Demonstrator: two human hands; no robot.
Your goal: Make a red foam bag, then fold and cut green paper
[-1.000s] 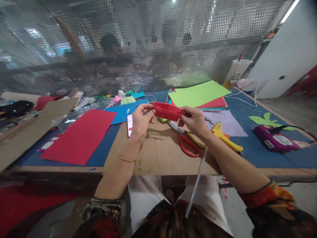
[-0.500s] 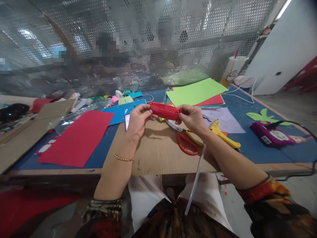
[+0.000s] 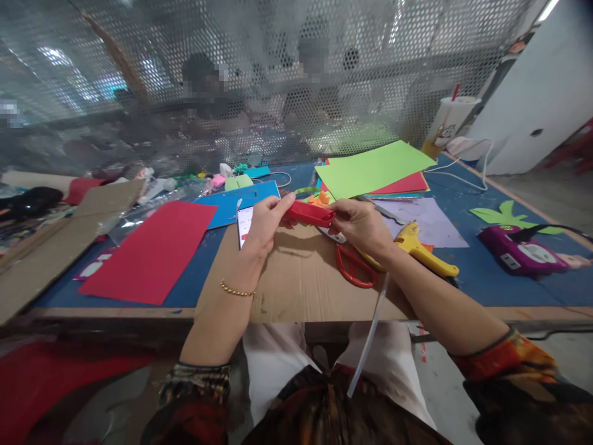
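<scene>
Between my two hands, just above the cardboard sheet (image 3: 278, 284), is a folded red paper piece (image 3: 309, 213) shaped like a small open box. My left hand (image 3: 269, 222) is closed on its left end, thumb on top. At the other end, the fingers of my right hand (image 3: 361, 225) pinch the paper's edge. Scissors with red and yellow handles (image 3: 354, 269) lie below my right hand, their blades partly hidden by it. A yellow glue gun (image 3: 426, 250) with a clear glue stick (image 3: 370, 340) rests beside my right forearm. Behind my left hand lies a lit phone (image 3: 244, 222).
A red sheet (image 3: 157, 247) and a blue sheet (image 3: 222, 207) lie to the left. Green paper (image 3: 375, 170) tops a stack at the back. On the right are a purple power block (image 3: 521, 250) with a black cord and a drink cup (image 3: 449, 127). Perforated mesh (image 3: 259, 93) stands behind the table.
The red paper has tilted so its open inside shows more, and my right fingers have shifted at its end. Orange paper behind it now shows. The whole view has swung slightly.
</scene>
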